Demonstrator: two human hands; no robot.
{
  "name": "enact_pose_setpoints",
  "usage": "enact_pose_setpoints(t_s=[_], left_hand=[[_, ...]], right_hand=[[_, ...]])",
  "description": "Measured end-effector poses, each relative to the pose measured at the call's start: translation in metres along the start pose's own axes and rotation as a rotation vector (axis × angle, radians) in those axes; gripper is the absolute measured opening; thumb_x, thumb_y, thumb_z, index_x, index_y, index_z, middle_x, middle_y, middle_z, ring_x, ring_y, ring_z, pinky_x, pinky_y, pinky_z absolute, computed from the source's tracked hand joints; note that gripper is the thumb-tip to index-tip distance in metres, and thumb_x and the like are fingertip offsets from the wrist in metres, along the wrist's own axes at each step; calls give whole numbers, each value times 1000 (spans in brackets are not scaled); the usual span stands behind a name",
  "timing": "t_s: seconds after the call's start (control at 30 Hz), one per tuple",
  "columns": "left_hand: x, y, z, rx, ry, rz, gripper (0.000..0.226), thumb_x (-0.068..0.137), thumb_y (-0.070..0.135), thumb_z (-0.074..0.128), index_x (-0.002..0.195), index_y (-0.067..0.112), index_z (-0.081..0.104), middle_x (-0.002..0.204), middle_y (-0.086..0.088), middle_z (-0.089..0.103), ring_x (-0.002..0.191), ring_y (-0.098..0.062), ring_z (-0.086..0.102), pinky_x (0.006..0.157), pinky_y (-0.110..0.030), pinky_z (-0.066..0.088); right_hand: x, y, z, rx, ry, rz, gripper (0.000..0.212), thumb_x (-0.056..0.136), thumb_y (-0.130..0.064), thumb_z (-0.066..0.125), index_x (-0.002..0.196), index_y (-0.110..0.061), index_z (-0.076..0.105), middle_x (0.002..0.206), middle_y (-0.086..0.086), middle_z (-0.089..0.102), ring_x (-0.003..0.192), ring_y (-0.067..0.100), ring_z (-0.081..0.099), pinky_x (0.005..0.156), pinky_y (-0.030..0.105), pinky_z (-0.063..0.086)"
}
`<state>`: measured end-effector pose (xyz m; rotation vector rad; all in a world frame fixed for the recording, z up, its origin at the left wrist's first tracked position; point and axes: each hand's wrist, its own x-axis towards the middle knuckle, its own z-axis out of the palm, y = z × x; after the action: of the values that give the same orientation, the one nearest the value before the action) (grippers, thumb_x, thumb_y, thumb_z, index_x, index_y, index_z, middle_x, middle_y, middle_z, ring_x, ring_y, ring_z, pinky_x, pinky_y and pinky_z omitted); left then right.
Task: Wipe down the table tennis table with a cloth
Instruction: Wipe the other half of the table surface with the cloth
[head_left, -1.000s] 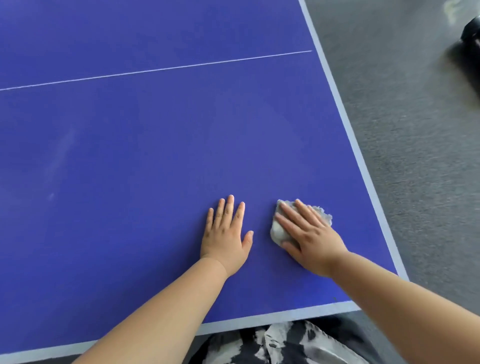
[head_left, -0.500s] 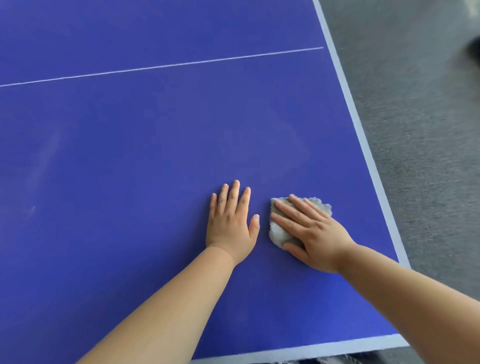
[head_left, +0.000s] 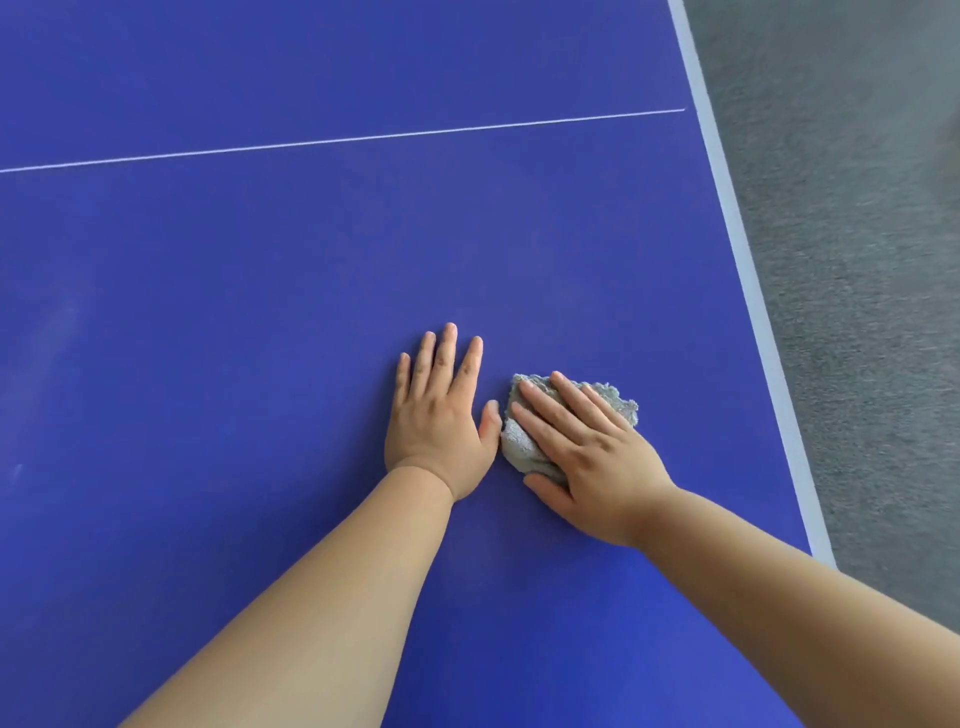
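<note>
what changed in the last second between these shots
The right hand slid the cloth farther from the table's near edge and leftward. This closed the gap to the left hand, which slid forward too. Nothing was picked up or let go. Both hands stay flat on the table, the right one pressing the cloth.

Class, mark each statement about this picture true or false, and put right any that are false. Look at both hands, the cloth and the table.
1. The right hand presses with straight fingers on a bunched grey cloth. True.
2. The left hand holds a second cloth. False: it lies flat and bare on the blue table.
3. The cloth lies beyond the thin white line. False: it lies on the near side of that line.
4. Grey floor shows past the table's right edge. True.
</note>
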<state>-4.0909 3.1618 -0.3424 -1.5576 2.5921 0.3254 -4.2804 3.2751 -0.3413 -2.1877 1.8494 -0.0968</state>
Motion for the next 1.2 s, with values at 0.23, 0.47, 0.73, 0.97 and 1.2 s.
enact_pose_setpoints(t_s=[0.23, 0.47, 0.73, 0.97, 1.2], left_hand=[[0, -1, 4, -15, 28, 1, 75, 97, 51, 24, 166, 25, 12, 174, -3, 3, 160, -24, 1, 130, -48, 4], [13, -10, -10, -161, 87, 43, 59, 100, 30, 41, 157, 14, 41, 165, -5, 35, 153, -27, 31, 128, -47, 17], [111, -38, -25, -30, 72, -197, 71, 103, 50, 31, 166, 23, 11, 174, -2, 0, 160, -25, -1, 129, -50, 0], [117, -41, -17, -1, 126, -198, 77, 94, 55, 25, 165, 26, 14, 174, -2, 3, 160, -25, 2, 129, -53, 5], [118, -41, -16, 3, 123, -197, 77, 94, 56, 25, 165, 27, 16, 174, -1, 5, 160, -24, 2, 129, -52, 5]], right_hand=[[107, 67, -31, 95, 115, 656, 64, 105, -51, 19, 164, -28, 8, 173, -7, -3, 158, 28, -5, 128, 43, -3], [73, 29, -20, -56, -4, 33, 56, 108, -48, 26, 161, -30, 27, 171, -7, 15, 158, 25, 11, 129, 42, 6], [162, 78, -44, 49, 84, 556, 69, 102, -56, 30, 164, -32, 11, 172, -8, 0, 159, 26, -4, 128, 41, -3], [144, 49, -24, -33, 69, 17, 65, 101, -52, 39, 161, -30, 30, 170, -6, 20, 158, 25, 13, 129, 43, 8], [255, 113, -61, 46, 137, 584, 71, 99, -57, 26, 164, -31, 12, 173, -7, 1, 159, 28, -2, 129, 43, -1]])
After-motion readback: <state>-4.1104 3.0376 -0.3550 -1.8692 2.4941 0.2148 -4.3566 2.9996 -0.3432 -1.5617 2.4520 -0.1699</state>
